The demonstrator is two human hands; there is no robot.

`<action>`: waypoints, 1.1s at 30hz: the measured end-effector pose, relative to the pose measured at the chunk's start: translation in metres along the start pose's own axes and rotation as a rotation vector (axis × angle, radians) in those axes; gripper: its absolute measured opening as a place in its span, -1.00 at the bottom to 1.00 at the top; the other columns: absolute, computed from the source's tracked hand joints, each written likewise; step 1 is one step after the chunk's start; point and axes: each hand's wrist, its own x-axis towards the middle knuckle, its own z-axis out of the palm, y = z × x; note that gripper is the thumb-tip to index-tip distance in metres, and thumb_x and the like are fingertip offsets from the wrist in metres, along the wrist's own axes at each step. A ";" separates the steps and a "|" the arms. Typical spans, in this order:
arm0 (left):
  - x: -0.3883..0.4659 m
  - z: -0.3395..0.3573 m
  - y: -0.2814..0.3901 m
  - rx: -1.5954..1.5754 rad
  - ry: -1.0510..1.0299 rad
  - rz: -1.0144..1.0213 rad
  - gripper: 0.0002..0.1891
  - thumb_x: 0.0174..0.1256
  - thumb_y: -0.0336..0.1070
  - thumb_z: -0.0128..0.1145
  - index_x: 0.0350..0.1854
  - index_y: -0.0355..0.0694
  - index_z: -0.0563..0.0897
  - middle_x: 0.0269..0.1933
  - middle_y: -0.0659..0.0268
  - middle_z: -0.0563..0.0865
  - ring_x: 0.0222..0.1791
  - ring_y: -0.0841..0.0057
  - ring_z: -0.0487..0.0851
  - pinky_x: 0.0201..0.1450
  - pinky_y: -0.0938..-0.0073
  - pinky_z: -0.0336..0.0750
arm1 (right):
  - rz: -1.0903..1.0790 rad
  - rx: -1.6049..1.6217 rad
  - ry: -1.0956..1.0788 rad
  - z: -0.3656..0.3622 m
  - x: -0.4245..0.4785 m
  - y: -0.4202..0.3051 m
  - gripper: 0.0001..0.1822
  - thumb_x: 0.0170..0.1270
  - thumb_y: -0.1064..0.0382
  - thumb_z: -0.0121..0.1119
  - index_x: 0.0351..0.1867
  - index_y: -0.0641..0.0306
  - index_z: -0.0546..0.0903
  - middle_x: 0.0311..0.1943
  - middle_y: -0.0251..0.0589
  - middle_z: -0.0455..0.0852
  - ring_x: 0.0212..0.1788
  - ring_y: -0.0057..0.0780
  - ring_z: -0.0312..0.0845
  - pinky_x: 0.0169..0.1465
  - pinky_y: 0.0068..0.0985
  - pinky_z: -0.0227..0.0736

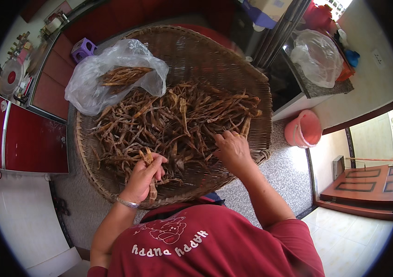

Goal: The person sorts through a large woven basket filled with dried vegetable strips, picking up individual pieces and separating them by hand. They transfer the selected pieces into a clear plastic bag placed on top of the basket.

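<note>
A large round woven bamboo tray [213,52] is before me, with a loose heap of dried brown strips [168,121] that look like dried bamboo shoots. Near the tray's front left edge, my left hand [144,176] holds a few of these strips between thumb and fingers. Their ends stick out above and below the fist. My right hand [233,150] reaches palm down into the right side of the heap, fingers bent and touching strips. What lies under those fingers is hidden. A clear plastic bag [92,86] lies open on the tray's left side, with similar strips [123,78] in it.
A purple plastic stool [83,49] stands beyond the tray at left, by red cabinets [37,138]. To the right, a pink bucket [302,130] is on the speckled floor. Another clear bag [317,57] rests on a stone-topped counter [307,83].
</note>
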 end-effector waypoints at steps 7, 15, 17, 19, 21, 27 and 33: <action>0.005 0.012 0.003 0.051 -0.077 -0.062 -0.77 0.50 -0.21 0.03 -0.08 -0.29 0.57 -0.57 0.48 0.45 -0.55 0.68 0.47 -0.43 0.57 0.50 | -0.053 0.114 0.009 0.019 0.004 0.011 -0.86 0.16 0.34 0.18 -0.25 0.21 0.54 -0.35 -0.06 0.60 -0.28 -0.02 0.62 -0.26 -0.19 0.50; 0.039 0.041 -0.028 1.369 -0.169 0.598 -0.59 0.17 -0.23 0.28 0.09 -0.19 0.60 -0.37 0.20 0.70 -0.41 0.33 0.71 -0.37 0.39 0.56 | -0.074 0.206 0.220 -0.022 0.050 0.008 -0.87 0.25 0.27 0.17 -0.19 0.17 0.58 -0.27 -0.08 0.59 -0.23 -0.01 0.59 -0.23 -0.17 0.47; 0.045 0.060 -0.020 1.637 -0.221 0.471 -0.52 0.16 -0.21 0.26 0.13 -0.24 0.54 -0.34 0.22 0.71 -0.36 0.33 0.72 -0.34 0.34 0.57 | -0.099 0.227 0.256 -0.028 0.053 0.011 -0.80 0.24 0.26 0.19 -0.12 0.18 0.60 -0.24 -0.11 0.60 -0.16 -0.02 0.57 -0.15 -0.19 0.47; 0.051 0.065 -0.029 1.733 -0.172 0.500 -0.54 0.17 -0.22 0.24 0.12 -0.27 0.53 -0.34 0.23 0.71 -0.36 0.33 0.72 -0.35 0.33 0.57 | -0.171 0.257 0.339 -0.032 0.052 0.011 -0.75 0.20 0.25 0.23 -0.09 0.19 0.61 -0.23 -0.12 0.60 -0.11 -0.03 0.56 -0.10 -0.20 0.46; 0.056 0.064 -0.032 1.856 -0.100 0.521 -0.60 0.15 -0.26 0.20 0.05 -0.27 0.55 -0.38 0.30 0.69 -0.40 0.40 0.71 -0.39 0.36 0.53 | -0.177 0.121 0.116 -0.033 0.045 0.014 -0.65 0.11 0.24 0.32 -0.04 0.19 0.60 -0.20 -0.15 0.61 -0.07 -0.07 0.55 -0.06 -0.24 0.46; 0.064 0.059 -0.038 1.715 -0.056 0.560 -0.66 -0.04 -0.23 0.33 -0.20 -0.17 0.57 -0.41 0.35 0.67 -0.43 0.42 0.71 -0.37 0.40 0.51 | -0.276 -0.033 -0.154 0.003 0.007 0.031 -0.40 -0.16 0.23 0.48 0.04 0.13 0.59 -0.21 -0.22 0.60 -0.06 -0.15 0.56 -0.02 -0.28 0.47; 0.063 0.051 -0.011 1.672 0.068 0.543 -0.56 -0.13 -0.08 0.45 -0.24 -0.17 0.56 -0.38 0.28 0.67 -0.35 0.36 0.71 -0.35 0.39 0.54 | -0.282 -0.010 0.085 -0.004 0.029 0.025 -0.74 0.03 0.34 0.24 -0.18 0.13 0.60 -0.34 -0.16 0.60 -0.16 -0.17 0.60 -0.14 -0.25 0.46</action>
